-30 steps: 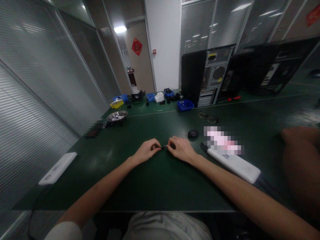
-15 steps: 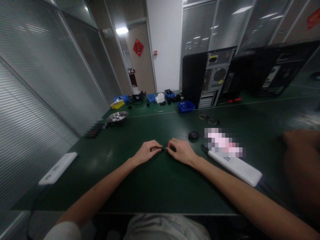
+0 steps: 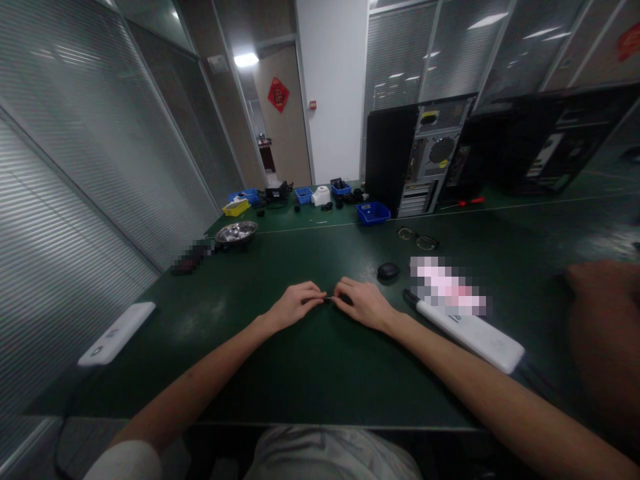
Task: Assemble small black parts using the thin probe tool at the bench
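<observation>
Over the green tabletop (image 3: 310,373), my two hands meet fingertip to fingertip around a tiny dark piece (image 3: 328,299) with a bright metallic glint. My left hand (image 3: 298,303) pinches its left end between thumb and fingers. On the other side, the thumb and index finger of my right hand (image 3: 361,301) close on its right end. The piece is too small and too covered by fingers to name. A black computer mouse (image 3: 388,271) lies just beyond my right hand.
A white power strip (image 3: 470,333) lies beside my right forearm, and another white strip (image 3: 117,333) is at far left. Eyeglasses (image 3: 418,238), a metal bowl (image 3: 237,233), a blue bin (image 3: 373,213) and a computer case (image 3: 417,157) stand farther back. Another person's arm (image 3: 603,320) rests at right.
My left fingers have straightened slightly and shifted on the small dark piece. My right hand stays nearly in place; the view has moved only a little.
</observation>
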The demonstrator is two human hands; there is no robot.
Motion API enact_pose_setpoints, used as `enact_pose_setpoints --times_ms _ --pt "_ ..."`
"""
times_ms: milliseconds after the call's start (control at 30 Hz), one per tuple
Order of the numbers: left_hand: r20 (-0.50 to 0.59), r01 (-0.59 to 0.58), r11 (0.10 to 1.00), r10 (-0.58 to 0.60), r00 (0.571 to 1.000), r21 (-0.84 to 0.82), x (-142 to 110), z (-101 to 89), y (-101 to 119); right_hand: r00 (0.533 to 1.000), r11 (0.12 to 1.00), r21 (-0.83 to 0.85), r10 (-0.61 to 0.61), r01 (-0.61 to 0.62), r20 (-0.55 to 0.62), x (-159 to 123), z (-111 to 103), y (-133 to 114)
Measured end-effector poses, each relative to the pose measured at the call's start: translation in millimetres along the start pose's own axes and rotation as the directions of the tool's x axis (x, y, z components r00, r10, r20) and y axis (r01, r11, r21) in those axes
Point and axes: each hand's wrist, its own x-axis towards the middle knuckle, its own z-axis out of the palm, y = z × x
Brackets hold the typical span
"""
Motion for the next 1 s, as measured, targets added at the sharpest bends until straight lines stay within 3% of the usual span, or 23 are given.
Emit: enact_pose_setpoints --times_ms 300,733,1000 --pt "0.010 0.009 0.998 -0.010 1.000 0.061 3 2.1 4 1.000 0.999 -0.032 0.005 -0.005 -0.006 2 5 -6" --pt "0.112 0.030 0.962 -0.062 0.992 0.270 4 4.2 2 0.995 0.979 -0.177 0.102 -0.097 0.019 5 -2 6" --pt "0.141 0.010 0.974 -0.043 0.989 0.227 -1 -11.6 7 0.981 0.953 -0.247 0.191 -0.177 0.033 4 -6 4"
